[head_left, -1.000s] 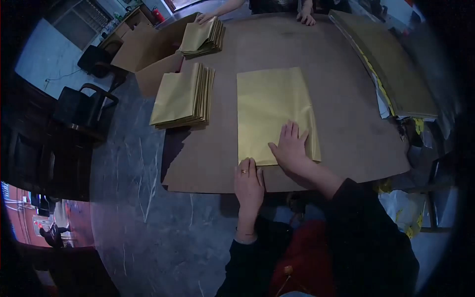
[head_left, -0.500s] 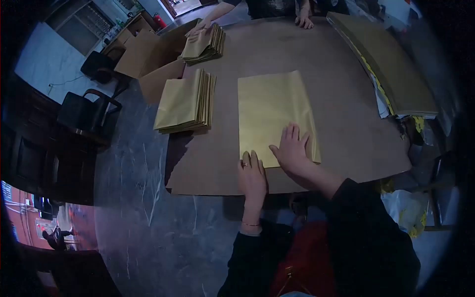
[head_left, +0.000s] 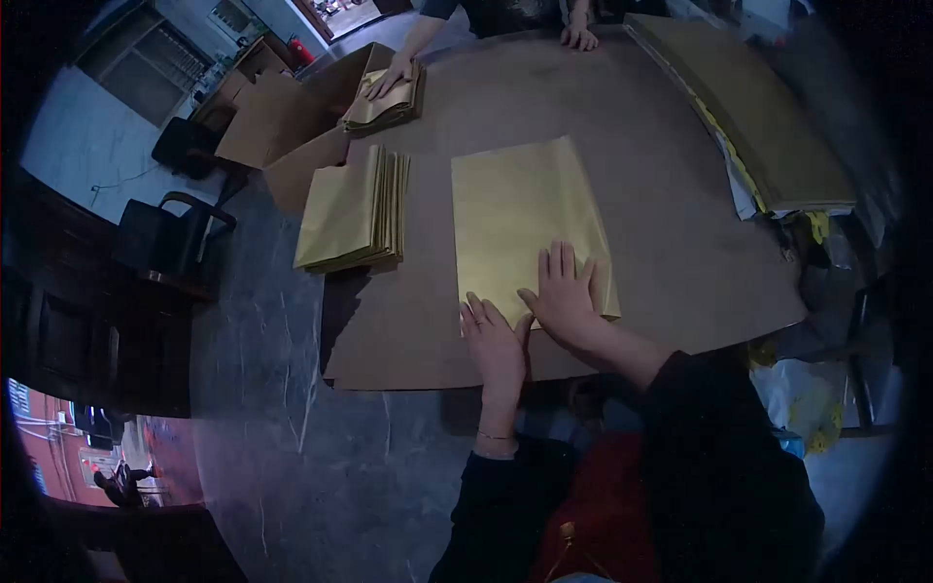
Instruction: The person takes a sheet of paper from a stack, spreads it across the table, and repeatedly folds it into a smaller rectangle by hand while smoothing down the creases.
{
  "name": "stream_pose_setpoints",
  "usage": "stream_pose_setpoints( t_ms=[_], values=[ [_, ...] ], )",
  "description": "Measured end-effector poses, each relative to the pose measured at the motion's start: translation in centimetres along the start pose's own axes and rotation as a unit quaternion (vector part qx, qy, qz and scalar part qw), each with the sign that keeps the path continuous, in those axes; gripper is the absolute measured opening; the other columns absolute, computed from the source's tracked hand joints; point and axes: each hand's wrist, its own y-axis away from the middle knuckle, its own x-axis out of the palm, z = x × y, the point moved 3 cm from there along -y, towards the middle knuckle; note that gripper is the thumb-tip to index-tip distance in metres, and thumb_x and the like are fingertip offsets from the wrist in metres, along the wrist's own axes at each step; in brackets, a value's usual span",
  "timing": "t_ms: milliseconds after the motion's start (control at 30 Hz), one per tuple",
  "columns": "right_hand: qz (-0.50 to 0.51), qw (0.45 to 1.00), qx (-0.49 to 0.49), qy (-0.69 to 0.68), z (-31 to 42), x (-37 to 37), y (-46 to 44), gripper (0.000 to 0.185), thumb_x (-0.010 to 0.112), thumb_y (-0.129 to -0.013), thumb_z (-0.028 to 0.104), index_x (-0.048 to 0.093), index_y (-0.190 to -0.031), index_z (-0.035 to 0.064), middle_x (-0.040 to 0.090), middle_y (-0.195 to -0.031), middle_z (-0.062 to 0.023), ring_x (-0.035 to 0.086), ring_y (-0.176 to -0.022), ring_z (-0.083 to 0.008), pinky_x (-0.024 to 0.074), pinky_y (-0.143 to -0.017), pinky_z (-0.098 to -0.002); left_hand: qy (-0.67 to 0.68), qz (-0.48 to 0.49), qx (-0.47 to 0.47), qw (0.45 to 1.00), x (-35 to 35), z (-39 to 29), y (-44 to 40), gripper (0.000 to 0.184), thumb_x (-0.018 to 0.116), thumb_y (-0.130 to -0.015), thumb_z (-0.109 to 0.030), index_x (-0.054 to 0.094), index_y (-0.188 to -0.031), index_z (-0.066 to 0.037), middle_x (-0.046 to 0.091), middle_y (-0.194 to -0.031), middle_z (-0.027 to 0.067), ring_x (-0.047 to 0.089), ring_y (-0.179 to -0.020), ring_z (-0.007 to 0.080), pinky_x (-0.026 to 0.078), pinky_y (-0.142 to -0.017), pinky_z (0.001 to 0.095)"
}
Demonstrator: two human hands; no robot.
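A gold paper sheet [head_left: 520,204], with a fold line along its right side, lies on the brown tabletop in front of me. My right hand [head_left: 564,299] presses flat on its lower right part, fingers stretched out. At the lower left corner my left hand [head_left: 496,345] rests with its fingers extended over the sheet's near edge. To the left stands a stack of folded gold sheets [head_left: 340,216]. Farther back is a second gold stack [head_left: 389,109], with a co-worker's hand [head_left: 391,78] on top of it.
An open cardboard box [head_left: 282,136] adjoins the table's far left side. Along the right edge lies a long thick brown stack [head_left: 748,117] with yellow and white edges. Another hand of the co-worker [head_left: 580,37] rests on the far edge. Black chairs [head_left: 160,238] stand at left.
My left hand has turned and spread farther over the sheet's lower left corner. The co-worker's hand has pressed the far stack flatter. My view has shifted slightly.
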Motion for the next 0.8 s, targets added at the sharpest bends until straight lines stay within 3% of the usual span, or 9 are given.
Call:
stream_pose_setpoints(
  t_ms=[167,367,600,700,800],
  values=[
    [0.0,1.0,-0.005,-0.014,-0.2,0.0,0.1,0.075,0.036,-0.089,0.055,0.026,-0.14,0.0012,0.018,-0.147,-0.0215,0.016,-0.136,-0.0354,0.0158,-0.1,-0.0661,-0.018,0.007,-0.003,1.0,0.1,0.0,0.0,0.073,0.057,-0.083,-0.045,0.039,-0.126,0.011,0.033,-0.137,0.0285,0.032,-0.127,0.0427,0.029,-0.103,0.0492],
    [-0.028,0.999,-0.012,-0.026,-0.4,0.2,0.3,0.074,0.037,-0.089,0.054,0.027,-0.139,0.0005,0.021,-0.145,-0.0211,0.016,-0.136,-0.0348,0.0147,-0.101,-0.0656,-0.084,-0.015,0.033,0.996,-0.1,-0.5,0.4,0.065,0.052,-0.086,-0.046,0.04,-0.132,-0.001,0.035,-0.135,0.0291,0.032,-0.125,0.0441,0.033,-0.1,0.0512],
    [-0.027,0.997,-0.046,-0.053,-0.6,-0.3,0.6,0.068,0.034,-0.092,0.05,0.027,-0.14,0.0037,0.017,-0.147,-0.0197,0.013,-0.137,-0.0357,0.011,-0.103,-0.0638,-0.1,-0.038,0.035,0.994,0.4,-0.4,0.3,0.062,0.052,-0.087,-0.044,0.042,-0.131,-0.002,0.035,-0.135,0.0287,0.035,-0.123,0.0454,0.035,-0.099,0.0514],
    [-0.058,0.995,-0.075,-0.038,-0.8,-0.6,0.8,0.062,0.037,-0.092,0.046,0.03,-0.14,0.0064,0.018,-0.147,-0.0192,0.019,-0.136,-0.035,0.0184,-0.102,-0.0619,-0.102,-0.004,0.007,0.995,0.4,-0.8,0.2,0.069,0.054,-0.085,-0.048,0.041,-0.132,0.001,0.033,-0.136,0.0292,0.032,-0.124,0.0467,0.031,-0.101,0.0527],
    [-0.049,0.992,-0.101,-0.063,-1.6,-0.4,0.7,0.062,0.038,-0.092,0.046,0.027,-0.141,0.0101,0.016,-0.148,-0.0184,0.015,-0.137,-0.0353,0.0144,-0.103,-0.0626,-0.095,0.003,-0.002,0.995,0.3,-1.3,0.0,0.074,0.051,-0.084,-0.053,0.04,-0.131,0.004,0.03,-0.137,0.0311,0.03,-0.124,0.049,0.029,-0.1,0.0551]
  ],
)
